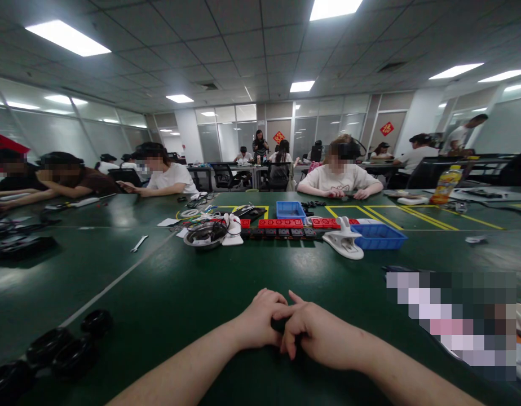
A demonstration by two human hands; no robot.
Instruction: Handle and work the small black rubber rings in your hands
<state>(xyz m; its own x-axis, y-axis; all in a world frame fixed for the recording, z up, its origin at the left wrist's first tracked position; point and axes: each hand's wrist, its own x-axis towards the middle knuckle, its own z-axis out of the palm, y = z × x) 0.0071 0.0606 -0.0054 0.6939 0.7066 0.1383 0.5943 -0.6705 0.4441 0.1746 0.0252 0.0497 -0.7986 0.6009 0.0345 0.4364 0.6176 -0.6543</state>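
Note:
My left hand [260, 320] and my right hand [315, 331] meet over the near middle of the green table [226, 276]. The fingers of my left hand are loosely bent, with a dark gap between them and the thumb. My right hand hangs palm down, one finger reaching across to the left hand and others drooping apart. No object shows in either hand, though overlapping fingers partly hide the space between them.
Red and black socket strips [281, 231], white clips [344, 239], a cable-filled metal bowl [204, 242] and blue bins [381, 237] stand ahead. Black rings [72, 355] lie left, near a wrench [139, 243]. A drink bottle [446, 185] stands right. Someone [340, 175] sits opposite.

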